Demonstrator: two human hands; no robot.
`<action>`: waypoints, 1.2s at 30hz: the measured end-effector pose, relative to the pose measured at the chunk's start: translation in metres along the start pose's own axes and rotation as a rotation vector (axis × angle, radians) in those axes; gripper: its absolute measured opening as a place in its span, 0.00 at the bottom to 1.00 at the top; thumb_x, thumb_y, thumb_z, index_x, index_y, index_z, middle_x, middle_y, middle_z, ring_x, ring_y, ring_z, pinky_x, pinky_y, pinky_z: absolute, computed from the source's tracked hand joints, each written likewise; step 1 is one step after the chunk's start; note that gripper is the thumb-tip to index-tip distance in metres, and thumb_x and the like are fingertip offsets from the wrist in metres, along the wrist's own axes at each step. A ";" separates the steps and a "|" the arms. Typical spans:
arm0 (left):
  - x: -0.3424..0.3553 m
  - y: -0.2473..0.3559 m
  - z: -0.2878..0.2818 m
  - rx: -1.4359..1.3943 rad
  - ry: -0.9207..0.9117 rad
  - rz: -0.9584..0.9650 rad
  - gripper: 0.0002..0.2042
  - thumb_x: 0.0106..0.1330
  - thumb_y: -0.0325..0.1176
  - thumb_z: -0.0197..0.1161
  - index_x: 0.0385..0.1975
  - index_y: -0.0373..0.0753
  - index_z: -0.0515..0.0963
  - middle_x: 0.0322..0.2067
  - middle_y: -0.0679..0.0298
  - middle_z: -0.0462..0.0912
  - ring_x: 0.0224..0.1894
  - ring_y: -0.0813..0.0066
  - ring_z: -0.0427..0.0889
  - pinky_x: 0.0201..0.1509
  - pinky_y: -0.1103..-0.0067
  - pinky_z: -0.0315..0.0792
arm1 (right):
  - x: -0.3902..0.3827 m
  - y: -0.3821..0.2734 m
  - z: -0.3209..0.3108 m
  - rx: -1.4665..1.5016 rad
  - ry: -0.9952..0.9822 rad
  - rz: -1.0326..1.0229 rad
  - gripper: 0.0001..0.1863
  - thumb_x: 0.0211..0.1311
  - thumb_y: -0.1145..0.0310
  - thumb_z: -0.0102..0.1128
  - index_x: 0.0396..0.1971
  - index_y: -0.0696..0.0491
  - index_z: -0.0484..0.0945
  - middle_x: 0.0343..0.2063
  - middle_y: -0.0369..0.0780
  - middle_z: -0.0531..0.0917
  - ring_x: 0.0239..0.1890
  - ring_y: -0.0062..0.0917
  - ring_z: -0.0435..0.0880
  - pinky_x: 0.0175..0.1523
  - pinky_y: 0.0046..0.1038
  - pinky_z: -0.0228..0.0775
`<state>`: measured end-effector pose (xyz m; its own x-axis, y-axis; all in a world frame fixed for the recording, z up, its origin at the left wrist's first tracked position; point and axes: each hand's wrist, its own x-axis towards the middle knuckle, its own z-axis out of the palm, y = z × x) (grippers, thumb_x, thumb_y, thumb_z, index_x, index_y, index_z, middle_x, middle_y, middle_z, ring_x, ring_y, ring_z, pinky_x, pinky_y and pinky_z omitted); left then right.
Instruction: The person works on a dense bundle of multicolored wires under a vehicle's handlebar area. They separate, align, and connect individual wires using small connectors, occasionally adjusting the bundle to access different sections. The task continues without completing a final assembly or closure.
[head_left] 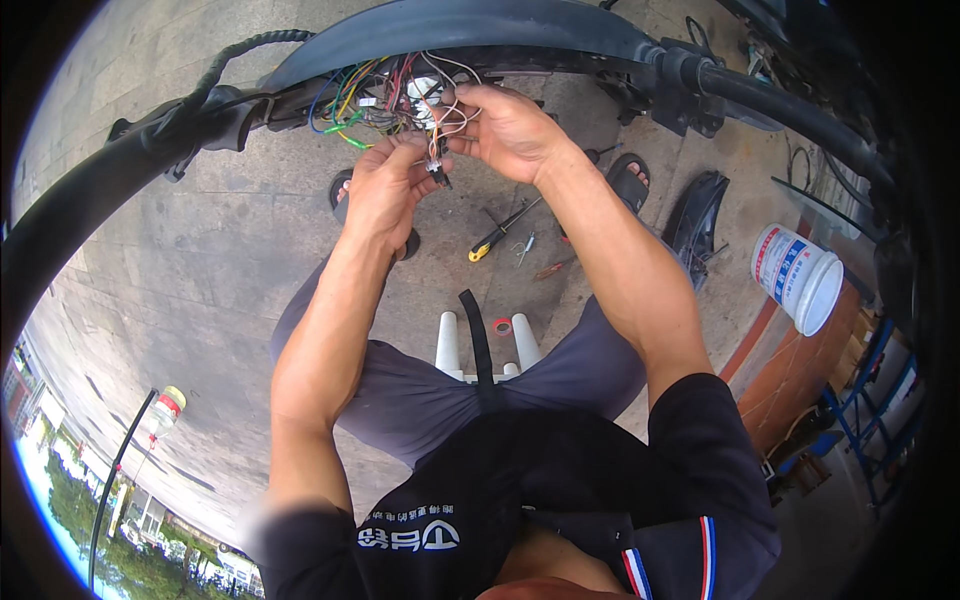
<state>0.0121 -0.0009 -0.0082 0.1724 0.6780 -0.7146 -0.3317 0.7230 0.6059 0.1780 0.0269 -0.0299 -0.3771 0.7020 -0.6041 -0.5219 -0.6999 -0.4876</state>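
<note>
Beneath a dark handlebar cover, a tangle of thin coloured wires (pixel 383 75) hangs out, with white plug connectors (pixel 424 92) among them. My left hand (pixel 385 185) is closed at the lower end of the bundle, its fingertips on a small black-and-white wire connector (pixel 435 168). From the other side, my right hand (pixel 515 130) pinches pale wires (pixel 462 118) just above that connector. Green sleeved wire ends (pixel 345 124) lie beside my left fingers. The exact fingertip contacts are partly hidden.
The handlebar (pixel 790 105) with its cover (pixel 470 30) spans the far side. On the ground lie a yellow-and-black screwdriver (pixel 490 243), small metal tools (pixel 525 248), a tape roll (pixel 502 326) and a black plastic part (pixel 695 215). A white bucket (pixel 797 275) stands at right.
</note>
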 end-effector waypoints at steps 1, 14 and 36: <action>0.000 0.000 0.000 0.008 0.000 0.003 0.08 0.62 0.30 0.54 0.37 0.34 0.70 0.32 0.63 0.78 0.33 0.74 0.80 0.34 0.81 0.72 | 0.000 0.000 -0.001 -0.009 -0.007 0.010 0.10 0.61 0.62 0.50 0.35 0.50 0.76 0.33 0.34 0.81 0.36 0.18 0.75 0.43 0.26 0.64; 0.002 0.000 0.000 0.034 0.039 -0.006 0.09 0.62 0.29 0.49 0.39 0.33 0.71 0.35 0.61 0.78 0.33 0.71 0.80 0.35 0.78 0.71 | 0.001 0.001 -0.002 -0.008 -0.020 0.041 0.08 0.62 0.61 0.49 0.31 0.48 0.73 0.34 0.35 0.80 0.38 0.20 0.75 0.43 0.27 0.65; 0.008 -0.002 0.000 -0.021 0.072 -0.121 0.10 0.63 0.36 0.55 0.38 0.37 0.73 0.28 0.66 0.76 0.29 0.75 0.77 0.31 0.80 0.69 | 0.001 0.005 0.001 -0.023 -0.021 -0.007 0.12 0.64 0.57 0.49 0.25 0.48 0.71 0.30 0.36 0.80 0.35 0.20 0.76 0.42 0.26 0.65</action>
<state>0.0145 0.0031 -0.0151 0.1451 0.5741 -0.8058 -0.3323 0.7954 0.5068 0.1745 0.0238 -0.0321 -0.3900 0.7094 -0.5871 -0.5069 -0.6977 -0.5063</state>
